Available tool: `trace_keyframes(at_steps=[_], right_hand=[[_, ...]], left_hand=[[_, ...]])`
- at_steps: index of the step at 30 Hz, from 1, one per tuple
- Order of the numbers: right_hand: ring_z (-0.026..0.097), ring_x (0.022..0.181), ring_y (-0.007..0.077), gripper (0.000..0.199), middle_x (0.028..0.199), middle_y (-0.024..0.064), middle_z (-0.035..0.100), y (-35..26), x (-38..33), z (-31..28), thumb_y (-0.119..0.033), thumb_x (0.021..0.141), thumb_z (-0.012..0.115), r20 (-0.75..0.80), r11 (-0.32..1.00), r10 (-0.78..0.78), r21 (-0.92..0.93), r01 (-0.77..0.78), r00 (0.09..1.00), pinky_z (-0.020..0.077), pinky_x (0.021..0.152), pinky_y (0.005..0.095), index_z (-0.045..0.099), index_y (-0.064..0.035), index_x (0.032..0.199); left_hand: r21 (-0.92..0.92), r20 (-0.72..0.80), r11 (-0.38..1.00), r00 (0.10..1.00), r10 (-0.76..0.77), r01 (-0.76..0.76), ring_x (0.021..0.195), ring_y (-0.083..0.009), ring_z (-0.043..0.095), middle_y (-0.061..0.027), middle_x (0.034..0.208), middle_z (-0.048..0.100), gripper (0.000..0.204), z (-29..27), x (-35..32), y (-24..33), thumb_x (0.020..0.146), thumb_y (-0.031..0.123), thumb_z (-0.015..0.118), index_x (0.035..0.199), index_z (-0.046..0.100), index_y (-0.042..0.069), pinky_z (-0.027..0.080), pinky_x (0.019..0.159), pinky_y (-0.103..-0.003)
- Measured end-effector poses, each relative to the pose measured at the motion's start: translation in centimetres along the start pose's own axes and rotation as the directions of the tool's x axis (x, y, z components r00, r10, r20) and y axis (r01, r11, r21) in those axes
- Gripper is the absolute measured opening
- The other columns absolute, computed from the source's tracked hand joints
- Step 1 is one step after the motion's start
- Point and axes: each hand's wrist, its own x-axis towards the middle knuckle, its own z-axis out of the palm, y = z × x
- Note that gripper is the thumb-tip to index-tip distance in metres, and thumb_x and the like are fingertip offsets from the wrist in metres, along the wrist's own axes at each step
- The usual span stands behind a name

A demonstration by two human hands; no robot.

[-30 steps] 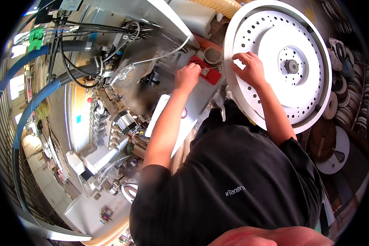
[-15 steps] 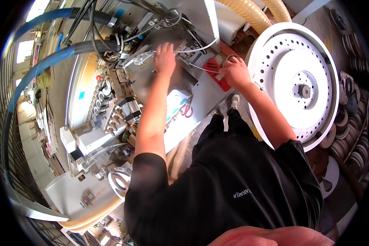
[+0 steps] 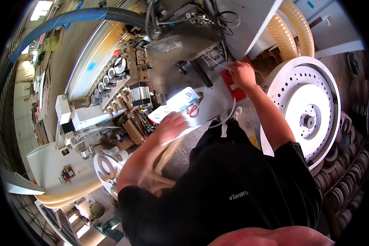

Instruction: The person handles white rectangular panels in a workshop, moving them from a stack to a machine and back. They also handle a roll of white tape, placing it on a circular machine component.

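My right hand (image 3: 242, 76) is closed at the end of a thin pale cord (image 3: 215, 60), which runs from the fingers up and left towards the machine. Just under that hand lies a flat red tool or case (image 3: 233, 87) on the grey machine table (image 3: 211, 102). My left hand (image 3: 173, 126) is smeared by motion over the table's near edge, beside a white panel with round holes (image 3: 178, 100). Whether it holds anything does not show. Near its fingers lie red-handled scissors (image 3: 194, 110). A pale flexible tube or strip (image 3: 232, 111) curves between the two hands.
A large white wheel with rings of holes (image 3: 291, 98) stands close at my right arm. Ribbed yellow hoses (image 3: 283, 35) rise behind it. Machine fittings and a cylindrical motor (image 3: 140, 95) line the left; a blue hose (image 3: 69, 17) arches above. Several discs (image 3: 348, 172) fill a rack at right.
My left hand has come down from the upper machine area towards me, to the table's near edge. A pale curved tube or strip now shows between the hands. The whole view has shifted.
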Motion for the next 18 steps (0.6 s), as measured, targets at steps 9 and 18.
trace_keyframes(at_steps=[9,18], right_hand=[[0.068,0.086,0.0319,0.019,0.087,0.0071,0.067,-1.2,4.8,4.3,-0.011,0.086,0.067,-0.076,0.995,-0.093,0.022,0.095,0.993,0.0546,0.077,0.0439,0.079,-0.0204,0.097],[0.070,0.095,0.0321,0.026,0.102,0.0099,0.071,-3.5,13.4,9.0,-0.017,0.090,0.062,0.039,0.997,-0.043,-0.057,0.045,0.998,0.0566,0.080,0.0464,0.079,-0.0276,0.107]], left_hand=[[0.092,-0.850,0.392,0.277,-0.448,0.915,0.138,-0.0377,0.048,-0.0245,0.147,0.050,0.068,-24.4,-14.6,-16.5,0.095,0.018,0.075,0.150,0.040,-0.003,0.051,0.106,-0.049],[-0.069,-0.466,0.548,0.459,-0.757,0.834,0.149,-0.0408,0.035,-0.0211,0.157,0.043,0.071,2.0,-4.8,-17.7,0.096,0.041,0.066,0.151,0.043,0.002,0.029,0.122,-0.051]])
